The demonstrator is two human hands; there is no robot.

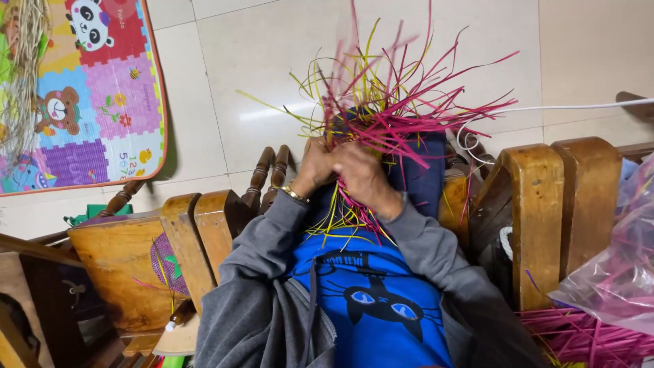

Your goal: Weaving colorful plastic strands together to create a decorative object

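Head view is looking down over a blue shirt (pixel 378 310) with a cat picture and grey sleeves. At the lower right a clear plastic bag (pixel 616 272) is holding pink strips, with more loose pink strips (pixel 579 337) lying under it, partly cut off by the frame edge. Both hands are meeting over the lap: the left hand (pixel 315 165), with a gold bracelet (pixel 294 194) at its wrist, is closing its fingers on a bundle of pink and yellow strips (pixel 388 112), and the right hand (pixel 364 176) is gripping the same bundle just beside it. The strips are fanning upward and away, covering whatever they are woven around. Wooden chairs (pixel 545 204) are standing on either side. Farther off, a colourful animal play mat (pixel 82 95) is lying on the pale tiled floor (pixel 259 88), top left.
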